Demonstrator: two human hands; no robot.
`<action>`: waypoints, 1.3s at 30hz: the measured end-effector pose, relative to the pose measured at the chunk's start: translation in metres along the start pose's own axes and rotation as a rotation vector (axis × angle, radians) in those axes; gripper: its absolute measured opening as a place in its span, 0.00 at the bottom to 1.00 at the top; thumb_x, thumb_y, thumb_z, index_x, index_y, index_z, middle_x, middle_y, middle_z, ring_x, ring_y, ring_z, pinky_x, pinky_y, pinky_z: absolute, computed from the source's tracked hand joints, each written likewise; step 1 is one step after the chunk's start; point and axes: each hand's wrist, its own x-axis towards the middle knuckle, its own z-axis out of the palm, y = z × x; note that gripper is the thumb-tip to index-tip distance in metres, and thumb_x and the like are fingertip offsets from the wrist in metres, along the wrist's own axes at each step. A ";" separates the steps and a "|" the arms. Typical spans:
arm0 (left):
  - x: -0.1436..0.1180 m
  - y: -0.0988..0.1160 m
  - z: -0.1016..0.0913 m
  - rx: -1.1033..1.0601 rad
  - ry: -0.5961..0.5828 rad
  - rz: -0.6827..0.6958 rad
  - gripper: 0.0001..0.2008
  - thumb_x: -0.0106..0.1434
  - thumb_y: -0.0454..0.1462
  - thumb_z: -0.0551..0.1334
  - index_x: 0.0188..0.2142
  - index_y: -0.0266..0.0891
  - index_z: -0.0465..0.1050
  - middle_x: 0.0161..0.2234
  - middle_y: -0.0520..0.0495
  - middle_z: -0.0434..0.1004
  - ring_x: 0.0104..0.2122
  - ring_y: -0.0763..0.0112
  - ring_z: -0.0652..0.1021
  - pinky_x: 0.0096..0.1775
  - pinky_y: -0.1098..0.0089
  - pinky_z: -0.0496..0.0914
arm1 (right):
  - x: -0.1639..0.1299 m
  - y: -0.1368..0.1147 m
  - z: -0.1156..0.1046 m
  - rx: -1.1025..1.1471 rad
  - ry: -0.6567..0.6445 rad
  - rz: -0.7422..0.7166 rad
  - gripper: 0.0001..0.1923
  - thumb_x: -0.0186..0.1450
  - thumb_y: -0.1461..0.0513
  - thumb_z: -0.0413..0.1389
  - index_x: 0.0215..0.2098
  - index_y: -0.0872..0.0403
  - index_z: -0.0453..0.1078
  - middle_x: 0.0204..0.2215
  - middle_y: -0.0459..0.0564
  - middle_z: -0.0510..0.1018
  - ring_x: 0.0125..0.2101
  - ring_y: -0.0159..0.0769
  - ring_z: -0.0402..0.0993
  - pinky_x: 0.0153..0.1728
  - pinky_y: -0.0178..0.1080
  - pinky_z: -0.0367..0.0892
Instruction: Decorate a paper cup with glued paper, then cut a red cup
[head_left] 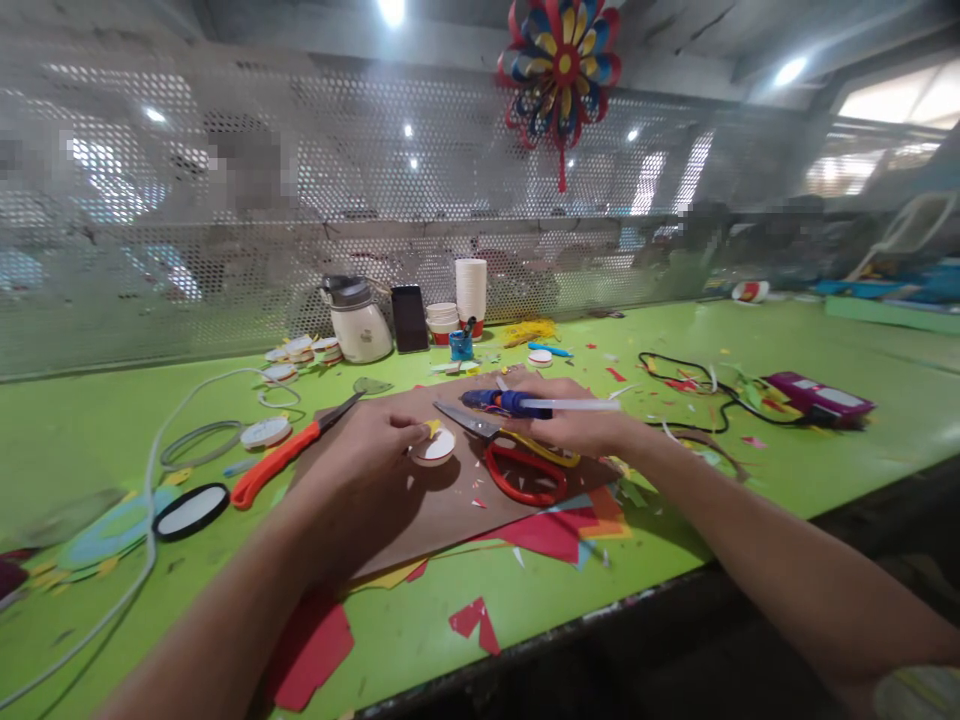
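Observation:
Between the fingertips of my left hand [379, 445] is a small white paper cup base [435, 448], a bit of yellow paper [433, 428] at its edge. My right hand [574, 425] is closed around a blue hot glue gun [504, 401], its nozzle pointing left toward the cup base. A pale glue stick [589, 406] sticks out of its back. Under my right hand, scissors [525, 474] with red and yellow handles lie on a brown board [420, 530]. An orange-handled knife [277, 464] rests beside my left wrist.
Along the back stand a white jug [361, 330], a phone [409, 320], stacked paper cups [471, 295] and a small blue pot [461, 346]. A white cable [154, 490] crosses the left side. On the right lie a purple box [821, 398], a black cord [686, 365] and paper scraps.

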 end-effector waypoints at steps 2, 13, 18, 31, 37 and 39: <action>0.001 -0.003 -0.001 0.037 0.021 0.027 0.06 0.47 0.38 0.66 0.18 0.39 0.74 0.13 0.51 0.67 0.18 0.70 0.66 0.20 0.70 0.55 | -0.002 -0.003 0.000 0.019 -0.005 0.028 0.17 0.66 0.52 0.56 0.48 0.50 0.74 0.50 0.51 0.77 0.50 0.45 0.70 0.53 0.45 0.63; -0.001 -0.001 0.002 0.084 -0.018 0.033 0.04 0.45 0.36 0.66 0.17 0.40 0.76 0.14 0.50 0.71 0.18 0.69 0.67 0.21 0.71 0.56 | -0.009 -0.016 -0.003 0.031 -0.178 0.053 0.19 0.68 0.49 0.52 0.41 0.56 0.74 0.35 0.50 0.79 0.34 0.38 0.70 0.34 0.37 0.64; -0.003 0.000 0.002 0.143 -0.067 0.116 0.05 0.47 0.37 0.64 0.18 0.41 0.77 0.14 0.50 0.73 0.19 0.69 0.69 0.22 0.72 0.58 | -0.009 -0.015 -0.003 0.021 -0.201 0.059 0.20 0.68 0.48 0.51 0.42 0.56 0.73 0.35 0.51 0.79 0.33 0.37 0.70 0.33 0.36 0.63; 0.001 -0.007 0.003 0.039 -0.001 0.057 0.04 0.43 0.36 0.65 0.16 0.40 0.77 0.10 0.52 0.67 0.15 0.73 0.62 0.20 0.70 0.50 | -0.008 -0.014 0.002 -0.005 -0.219 0.050 0.19 0.69 0.50 0.49 0.42 0.56 0.73 0.37 0.52 0.79 0.34 0.37 0.70 0.35 0.38 0.64; -0.015 -0.004 0.010 -0.044 0.036 0.078 0.04 0.44 0.36 0.65 0.17 0.38 0.77 0.12 0.50 0.69 0.16 0.73 0.63 0.19 0.70 0.50 | -0.008 -0.014 0.001 -0.013 -0.198 0.090 0.19 0.68 0.50 0.51 0.44 0.55 0.73 0.38 0.53 0.79 0.35 0.39 0.71 0.35 0.39 0.64; -0.020 -0.002 0.012 -0.066 0.039 0.069 0.04 0.45 0.36 0.65 0.18 0.38 0.77 0.14 0.50 0.70 0.16 0.72 0.64 0.19 0.70 0.50 | -0.008 -0.013 0.002 -0.008 -0.206 0.089 0.19 0.68 0.50 0.50 0.44 0.55 0.73 0.39 0.53 0.79 0.35 0.40 0.71 0.36 0.39 0.64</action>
